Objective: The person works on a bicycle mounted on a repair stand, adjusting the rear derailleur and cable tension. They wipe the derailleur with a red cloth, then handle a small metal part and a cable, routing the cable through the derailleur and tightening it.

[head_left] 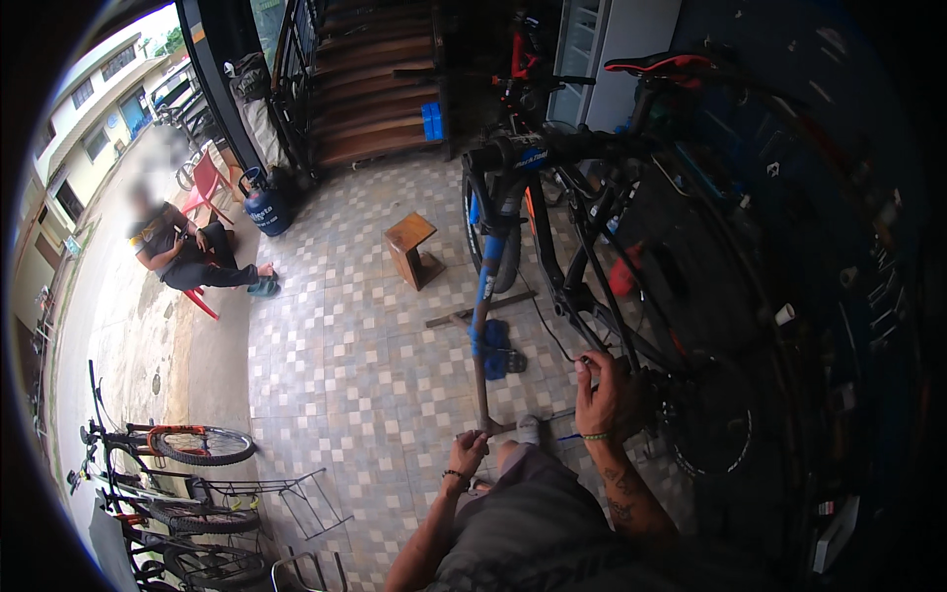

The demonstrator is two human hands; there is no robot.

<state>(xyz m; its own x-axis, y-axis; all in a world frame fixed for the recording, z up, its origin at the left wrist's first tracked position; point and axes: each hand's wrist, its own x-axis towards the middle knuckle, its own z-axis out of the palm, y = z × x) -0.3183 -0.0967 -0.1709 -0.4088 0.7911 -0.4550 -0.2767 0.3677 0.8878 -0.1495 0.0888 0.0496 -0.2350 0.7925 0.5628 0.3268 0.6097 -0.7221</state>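
Note:
A black bicycle (565,281) hangs in a repair stand (483,289) with a blue-and-grey post. My left hand (466,458) is closed near the foot of that post as seen from above, left of it, with its fingertips pinched; anything in them is too small to name. My right hand (604,400) is raised beside the bike's lower frame, thumb and fingers pinched on a thin black cable (552,335) that loops down from the frame. The bike's rear wheel (720,444) is in shadow to the right of this hand.
A wooden stool (409,237) and blue sandals (498,363) are on the tiled floor. A person (182,247) sits at the left on a red chair, near a gas cylinder (264,202). Several bicycles (202,444) and a metal rack (306,493) are at lower left. Stairs (365,89) rise behind.

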